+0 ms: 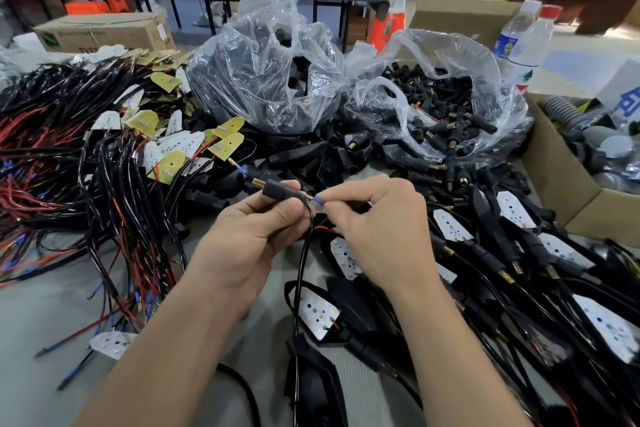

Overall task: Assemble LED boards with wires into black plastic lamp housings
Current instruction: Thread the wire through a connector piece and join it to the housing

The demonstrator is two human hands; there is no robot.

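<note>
A: What of the worker is in frame?
B: Only two arms and hands, seen from above: left hand (pixel 249 236), right hand (pixel 377 232), both bare (forearms too, uncovered right to the lower edge).

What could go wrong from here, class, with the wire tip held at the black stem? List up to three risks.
1. The right hand only pinches the small wire tip at the stem, which the left hand grips; the tip may slip or bend.
2. The black wire hangs toward the LED board below; a tug could strain its joints.
3. The wire pile lies close and could snag.
</note>
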